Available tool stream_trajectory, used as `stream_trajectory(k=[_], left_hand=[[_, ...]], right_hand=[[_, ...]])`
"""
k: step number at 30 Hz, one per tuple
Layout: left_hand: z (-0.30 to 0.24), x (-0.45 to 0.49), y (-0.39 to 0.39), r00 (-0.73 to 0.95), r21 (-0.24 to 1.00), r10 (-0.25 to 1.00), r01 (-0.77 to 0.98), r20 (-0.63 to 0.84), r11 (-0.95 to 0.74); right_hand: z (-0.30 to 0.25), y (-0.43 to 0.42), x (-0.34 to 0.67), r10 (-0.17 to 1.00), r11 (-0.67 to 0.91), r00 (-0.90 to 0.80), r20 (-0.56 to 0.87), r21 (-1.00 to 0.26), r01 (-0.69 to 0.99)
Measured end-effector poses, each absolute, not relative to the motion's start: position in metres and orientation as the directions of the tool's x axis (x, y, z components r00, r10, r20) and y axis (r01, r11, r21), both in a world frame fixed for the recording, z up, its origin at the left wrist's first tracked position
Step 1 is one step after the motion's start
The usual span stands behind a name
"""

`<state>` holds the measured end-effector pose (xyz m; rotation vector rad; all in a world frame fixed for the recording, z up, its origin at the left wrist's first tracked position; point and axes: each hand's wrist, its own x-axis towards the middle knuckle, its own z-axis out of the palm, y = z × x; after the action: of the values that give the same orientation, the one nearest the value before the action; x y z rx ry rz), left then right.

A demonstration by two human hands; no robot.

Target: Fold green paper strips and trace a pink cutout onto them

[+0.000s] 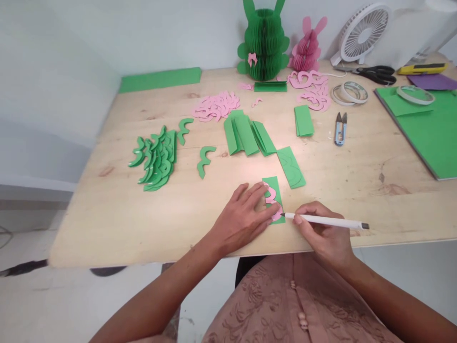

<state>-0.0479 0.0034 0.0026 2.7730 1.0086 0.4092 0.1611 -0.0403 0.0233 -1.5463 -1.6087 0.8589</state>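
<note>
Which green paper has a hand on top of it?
The green strip under the pink cutout; the left hand lies over both. The other green papers, farther away, have no hand on them.

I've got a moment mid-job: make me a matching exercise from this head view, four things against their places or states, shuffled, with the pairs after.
Things
1. Left hand
2. White pen
3. Small snips
4. Yellow cutter

Places or states
A. Gripped in the right hand
B. Beside the purple sheet
C. Laid over the pink cutout on a green card
D. Blue-handled, blades pointing away from the person

Right pairs
1-C; 2-A; 3-D; 4-B
</note>
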Motion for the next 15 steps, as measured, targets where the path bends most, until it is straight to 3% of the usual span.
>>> stream_trajectory(k=[9, 15], left_hand=[[0.0033, -0.0477, 0.0032, 0.731, 0.237, 0.649, 0.605, 0.211, -0.76], [0.003, -0.0476, 0.003, 0.733, 0.228, 0.646, 0.606, 0.211, -0.762]], right_hand=[[0.02, -0.0426, 0.164, 0.995, 0.097, -0.019, 0.101, -0.856, 0.507], [0.0247, -0.0461, 0.1661, 0.976, 0.194, -0.185, 0.118, -0.857, 0.477]])
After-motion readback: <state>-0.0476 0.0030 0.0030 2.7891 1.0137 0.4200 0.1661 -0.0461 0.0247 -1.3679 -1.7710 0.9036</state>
